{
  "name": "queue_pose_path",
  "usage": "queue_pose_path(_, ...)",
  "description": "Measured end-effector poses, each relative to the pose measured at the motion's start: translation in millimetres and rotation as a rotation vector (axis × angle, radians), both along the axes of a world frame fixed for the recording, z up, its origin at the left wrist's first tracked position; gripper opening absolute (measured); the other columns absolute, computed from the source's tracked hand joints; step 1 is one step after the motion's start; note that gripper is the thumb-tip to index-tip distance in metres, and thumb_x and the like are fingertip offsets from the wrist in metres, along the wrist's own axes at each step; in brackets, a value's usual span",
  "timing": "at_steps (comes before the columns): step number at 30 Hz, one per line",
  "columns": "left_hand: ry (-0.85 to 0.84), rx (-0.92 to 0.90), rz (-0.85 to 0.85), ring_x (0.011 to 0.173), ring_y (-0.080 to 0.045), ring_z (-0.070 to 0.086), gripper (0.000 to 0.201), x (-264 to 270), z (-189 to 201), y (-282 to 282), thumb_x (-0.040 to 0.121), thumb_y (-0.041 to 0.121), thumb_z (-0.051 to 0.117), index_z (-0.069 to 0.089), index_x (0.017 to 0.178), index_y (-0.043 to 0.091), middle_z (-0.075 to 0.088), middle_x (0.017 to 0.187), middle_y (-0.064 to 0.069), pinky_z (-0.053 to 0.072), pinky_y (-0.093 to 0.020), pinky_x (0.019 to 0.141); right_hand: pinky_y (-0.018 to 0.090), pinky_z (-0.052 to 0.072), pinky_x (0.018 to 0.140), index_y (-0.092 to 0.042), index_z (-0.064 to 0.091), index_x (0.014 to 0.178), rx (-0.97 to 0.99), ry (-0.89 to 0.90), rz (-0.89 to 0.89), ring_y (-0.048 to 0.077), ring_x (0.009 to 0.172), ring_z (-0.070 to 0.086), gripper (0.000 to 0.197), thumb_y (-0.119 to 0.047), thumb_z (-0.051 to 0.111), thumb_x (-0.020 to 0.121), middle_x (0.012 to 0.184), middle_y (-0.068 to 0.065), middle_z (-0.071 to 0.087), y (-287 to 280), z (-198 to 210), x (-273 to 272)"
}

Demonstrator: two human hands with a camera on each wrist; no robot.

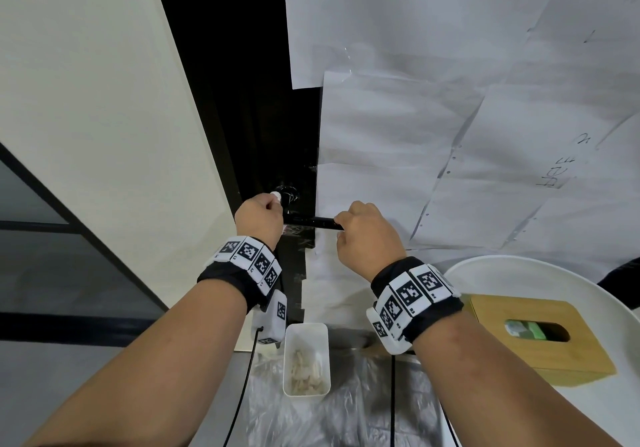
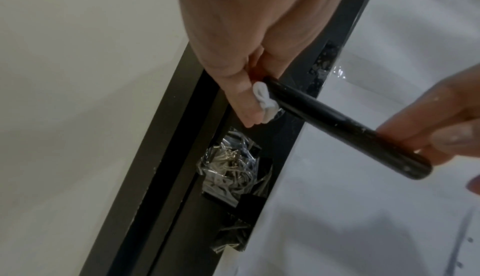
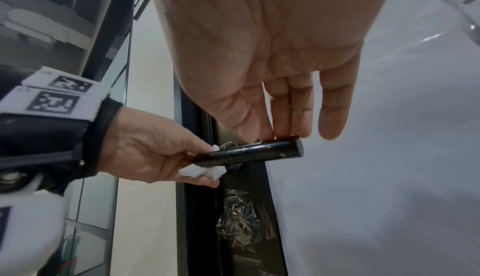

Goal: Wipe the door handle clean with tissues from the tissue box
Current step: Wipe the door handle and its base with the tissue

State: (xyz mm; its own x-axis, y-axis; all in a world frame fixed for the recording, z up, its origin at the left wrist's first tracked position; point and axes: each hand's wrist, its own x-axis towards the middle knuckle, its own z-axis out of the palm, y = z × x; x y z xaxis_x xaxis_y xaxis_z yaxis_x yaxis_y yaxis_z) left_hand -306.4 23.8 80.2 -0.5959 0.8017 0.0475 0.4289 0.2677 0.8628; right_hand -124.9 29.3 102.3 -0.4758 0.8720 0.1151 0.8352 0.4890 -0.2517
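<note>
The black bar door handle (image 1: 308, 221) sticks out level from the dark door edge. My left hand (image 1: 268, 209) pinches a small wad of white tissue (image 2: 262, 98) against the handle's base by the door. In the right wrist view the tissue (image 3: 200, 170) bulges out under the handle (image 3: 249, 153). My right hand (image 1: 346, 226) pinches the handle's free end between thumb and fingers (image 3: 283, 116), the little finger held straight. The wooden tissue box (image 1: 540, 335) stands at the lower right, a green pack showing in its slot.
The tissue box sits on a round white table (image 1: 491, 266). A white bin (image 1: 306, 360) with crumpled used tissues stands on plastic sheeting below the handle. White paper sheets (image 1: 415, 135) cover the door. Crinkled clear tape (image 2: 231, 167) covers the latch area below the handle.
</note>
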Motion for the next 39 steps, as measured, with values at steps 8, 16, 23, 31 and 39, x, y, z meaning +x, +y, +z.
queue_pose_path(8,0.288,0.037,-0.14,0.095,-0.022,0.065,0.028,-1,7,0,0.095,0.011,0.051,0.069,0.117,0.012,0.067,0.117,-0.011,0.038,-0.011,0.075,0.037,0.048,0.067,-0.008,0.062,0.102,0.016,0.002,-0.009,0.025,0.096,0.047,0.023,-0.012,0.048,0.085,0.098,0.007,0.054,2,0,-3)
queue_pose_path(16,0.275,0.045,-0.129,0.074,-0.025,0.066,0.027,-3,5,-1,0.095,0.013,0.049,0.068,0.113,0.014,0.072,0.098,-0.011,0.049,-0.025,0.069,0.036,0.049,0.066,-0.007,0.063,0.101,0.023,0.006,-0.015,0.024,0.095,0.048,0.022,-0.01,0.048,0.085,0.096,0.007,0.055,2,0,-2)
queue_pose_path(23,0.52,-0.176,-0.292,0.101,-0.032,0.056,0.038,6,14,4,0.092,0.006,0.044,0.065,0.119,0.021,0.047,0.122,-0.012,0.049,-0.035,0.085,0.035,0.047,0.066,-0.008,0.063,0.101,0.016,-0.005,-0.017,0.025,0.094,0.047,0.022,-0.011,0.048,0.085,0.096,0.007,0.054,1,1,-3)
queue_pose_path(31,0.707,-0.277,-0.313,0.102,-0.035,0.046,0.029,16,25,-3,0.088,0.005,0.046,0.067,0.107,0.007,0.039,0.124,-0.015,0.049,-0.043,0.085,0.04,0.052,0.07,-0.01,0.062,0.113,-0.015,0.003,-0.002,0.025,0.099,0.048,0.03,-0.01,0.046,0.087,0.103,0.007,0.054,-1,1,4)
queue_pose_path(39,-0.27,-0.04,-0.001,0.07,-0.021,0.063,0.038,7,-2,-15,0.083,0.003,0.041,0.066,0.1,0.027,0.066,0.084,-0.006,0.051,-0.028,0.063,0.038,0.052,0.072,-0.01,0.062,0.111,-0.014,-0.01,-0.008,0.023,0.099,0.047,0.029,-0.011,0.046,0.087,0.102,0.006,0.054,-2,1,2)
